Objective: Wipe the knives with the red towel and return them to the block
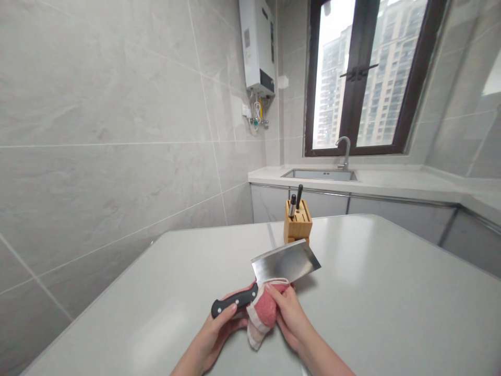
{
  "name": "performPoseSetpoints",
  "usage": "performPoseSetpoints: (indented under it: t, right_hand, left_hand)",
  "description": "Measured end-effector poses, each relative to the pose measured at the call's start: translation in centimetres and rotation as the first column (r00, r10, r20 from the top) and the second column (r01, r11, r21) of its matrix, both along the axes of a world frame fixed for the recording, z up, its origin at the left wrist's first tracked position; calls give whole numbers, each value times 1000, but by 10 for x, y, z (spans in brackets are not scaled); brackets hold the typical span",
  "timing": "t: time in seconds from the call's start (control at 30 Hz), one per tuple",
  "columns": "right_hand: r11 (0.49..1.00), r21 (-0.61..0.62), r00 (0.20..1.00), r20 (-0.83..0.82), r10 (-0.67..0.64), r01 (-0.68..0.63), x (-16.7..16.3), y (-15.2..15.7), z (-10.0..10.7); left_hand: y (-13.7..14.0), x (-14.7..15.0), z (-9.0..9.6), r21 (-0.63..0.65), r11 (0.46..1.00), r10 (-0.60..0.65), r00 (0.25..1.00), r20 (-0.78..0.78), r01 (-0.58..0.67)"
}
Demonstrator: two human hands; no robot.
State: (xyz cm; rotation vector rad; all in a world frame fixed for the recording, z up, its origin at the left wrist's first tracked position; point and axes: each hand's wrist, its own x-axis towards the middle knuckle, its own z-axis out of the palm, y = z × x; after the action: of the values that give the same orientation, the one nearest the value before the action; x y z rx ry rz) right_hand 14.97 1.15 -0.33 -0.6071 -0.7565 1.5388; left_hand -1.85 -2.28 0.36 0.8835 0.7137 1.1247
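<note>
A cleaver (287,262) with a broad steel blade and a black riveted handle is held above the table, its blade pointing right and away from me. My left hand (219,328) grips the handle, thumb on top. In my right hand (288,312) is a red and white cloth (266,308), bunched up and pressed against the lower edge of the blade near the handle. Part of the cloth hangs below my fingers. Some fingers of both hands are hidden behind the cleaver and the cloth.
Behind the blade, a wooden knife block (298,224) with black-handled tools stands on the white table (188,277). Farther back are a counter (395,175) with a sink (319,175) and faucet (343,151). A tiled wall (117,198) runs along the left.
</note>
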Motion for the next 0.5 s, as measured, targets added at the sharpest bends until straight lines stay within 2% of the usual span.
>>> performPoseSetpoints:
  t: [0.23, 0.37, 0.43, 0.5]
  right_hand:
    - [999, 9, 999, 11, -53, 53, 8, 4, 3]
    - [991, -21, 991, -26, -130, 129, 16, 12, 5]
    - [984, -35, 984, -39, -173, 172, 21, 16, 4]
    - [978, -47, 976, -61, -207, 204, 26, 20, 1]
  left_hand:
    - [6, -6, -10, -60, 987, 151, 989, 3, -150]
    - [12, -13, -13, -114, 940, 326, 945, 11, -323]
    - [13, -16, -11, -79, 908, 411, 911, -18, -411]
    - [13, -18, -7, 14, 881, 473, 878, -68, -474]
